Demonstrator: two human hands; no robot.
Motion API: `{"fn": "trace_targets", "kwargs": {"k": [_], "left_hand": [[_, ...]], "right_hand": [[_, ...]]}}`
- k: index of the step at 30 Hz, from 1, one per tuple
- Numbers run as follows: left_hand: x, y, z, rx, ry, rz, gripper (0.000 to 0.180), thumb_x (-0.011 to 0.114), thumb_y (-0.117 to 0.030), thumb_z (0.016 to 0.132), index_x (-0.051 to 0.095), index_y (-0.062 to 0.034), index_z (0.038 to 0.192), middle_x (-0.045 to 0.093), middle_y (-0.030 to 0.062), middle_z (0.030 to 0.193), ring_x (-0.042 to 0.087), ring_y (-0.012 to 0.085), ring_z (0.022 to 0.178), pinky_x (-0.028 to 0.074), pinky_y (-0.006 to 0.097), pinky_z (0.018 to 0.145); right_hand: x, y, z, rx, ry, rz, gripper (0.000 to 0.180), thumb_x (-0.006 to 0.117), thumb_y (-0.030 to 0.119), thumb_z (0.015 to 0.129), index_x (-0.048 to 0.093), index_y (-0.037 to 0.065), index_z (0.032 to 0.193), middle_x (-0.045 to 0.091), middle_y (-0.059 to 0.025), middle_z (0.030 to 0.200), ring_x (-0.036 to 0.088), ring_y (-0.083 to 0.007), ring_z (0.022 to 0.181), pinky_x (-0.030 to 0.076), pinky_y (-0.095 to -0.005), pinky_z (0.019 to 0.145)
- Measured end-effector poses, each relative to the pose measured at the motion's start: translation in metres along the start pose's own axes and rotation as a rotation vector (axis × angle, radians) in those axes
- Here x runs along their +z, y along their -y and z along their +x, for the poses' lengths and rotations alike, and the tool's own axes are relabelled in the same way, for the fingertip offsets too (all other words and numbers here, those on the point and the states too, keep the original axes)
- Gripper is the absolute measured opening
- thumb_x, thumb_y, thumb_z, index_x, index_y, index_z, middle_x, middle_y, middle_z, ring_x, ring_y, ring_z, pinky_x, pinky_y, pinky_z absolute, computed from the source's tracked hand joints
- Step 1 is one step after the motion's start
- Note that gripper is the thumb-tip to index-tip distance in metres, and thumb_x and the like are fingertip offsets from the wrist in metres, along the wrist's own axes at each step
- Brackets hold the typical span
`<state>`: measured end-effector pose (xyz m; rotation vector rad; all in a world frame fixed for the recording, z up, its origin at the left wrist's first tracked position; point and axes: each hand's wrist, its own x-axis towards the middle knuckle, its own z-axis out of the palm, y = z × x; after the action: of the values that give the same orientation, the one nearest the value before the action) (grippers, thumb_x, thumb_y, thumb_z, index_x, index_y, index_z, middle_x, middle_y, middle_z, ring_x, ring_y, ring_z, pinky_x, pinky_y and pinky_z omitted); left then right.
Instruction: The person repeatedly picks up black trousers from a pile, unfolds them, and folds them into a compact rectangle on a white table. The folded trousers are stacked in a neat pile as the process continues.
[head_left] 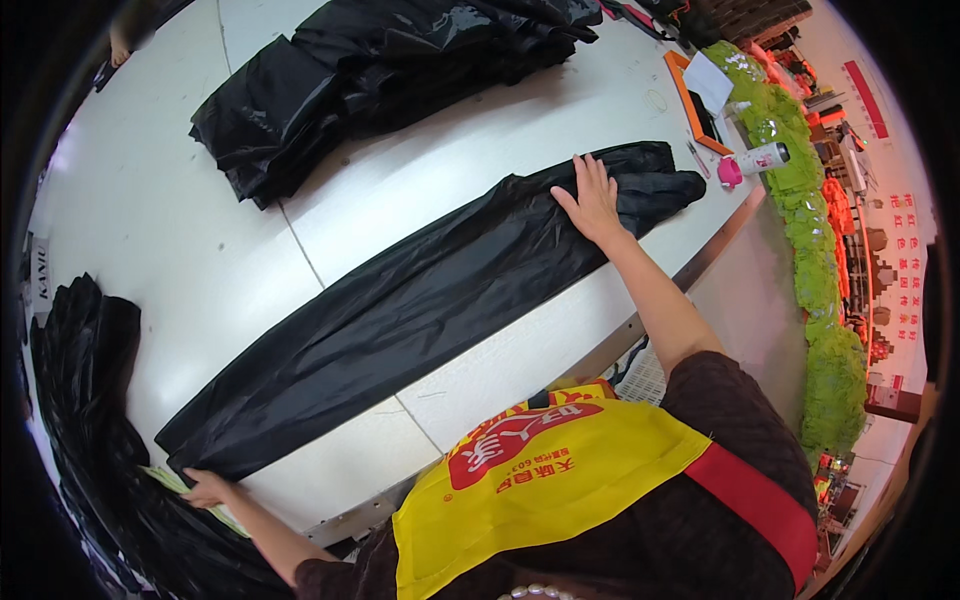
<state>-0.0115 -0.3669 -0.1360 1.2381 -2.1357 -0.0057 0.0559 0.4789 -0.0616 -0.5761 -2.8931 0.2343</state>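
The right hand point(596, 205), grip spread flat, rests on long black plastic point(400, 300) near its right end; whether the left hand point(207, 490) has a grip on its left end is unclear. The plastic crosses the white desk point(410, 185), a black bundle point(370, 90) beyond.

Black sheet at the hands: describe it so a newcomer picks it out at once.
On the big white table, a long black sheet slants from lower left to upper right. Unlike the bulky black heap beyond it and the black pile at far left, it lies stretched out, the right hand spread near its right end and the left hand at its lower-left corner.
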Motion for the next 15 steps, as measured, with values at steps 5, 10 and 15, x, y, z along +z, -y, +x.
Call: {"fn": "trace_targets", "kwargs": {"k": [5, 10, 15], "left_hand": [[-0.071, -0.044, -0.072, -0.788, 0.603, -1.038, 0.034, 0.069, -0.012, 0.075, 0.057, 0.0083, 0.1, 0.06, 0.0168, 0.106, 0.062, 0.0272, 0.084, 0.053, 0.038, 0.08], [-0.066, -0.071, -0.055, -1.096, 1.014, -1.232, 0.042, 0.055, -0.026, 0.085, 0.055, 0.0023, 0.116, 0.057, 0.0136, 0.119, 0.052, 0.0294, 0.111, 0.042, 0.045, 0.096], [-0.151, -0.134, 0.01, -0.528, 0.923, -1.604, 0.045, 0.051, -0.024, 0.088, 0.049, 0.0044, 0.123, 0.052, 0.0156, 0.125, 0.05, 0.0301, 0.114, 0.038, 0.046, 0.1]], "right_hand": [[-0.028, 0.119, -0.05, -0.468, -0.084, 0.266, 0.061, 0.067, 0.031, 0.074, 0.046, 0.0, 0.123, 0.041, -0.0206, 0.131, 0.035, -0.0378, 0.126, 0.027, -0.0489, 0.103], [0.011, 0.198, -0.091, -0.66, 0.269, 0.281, 0.074, 0.047, 0.051, 0.087, 0.028, 0.002, 0.139, 0.023, -0.0211, 0.145, 0.016, -0.0339, 0.137, 0.014, -0.0507, 0.11], [0.005, 0.225, -0.109, -0.667, 0.332, 0.316, 0.087, 0.048, 0.061, 0.081, 0.024, 0.002, 0.141, 0.017, -0.0217, 0.147, 0.009, -0.0393, 0.137, 0.01, -0.0585, 0.107]]}}
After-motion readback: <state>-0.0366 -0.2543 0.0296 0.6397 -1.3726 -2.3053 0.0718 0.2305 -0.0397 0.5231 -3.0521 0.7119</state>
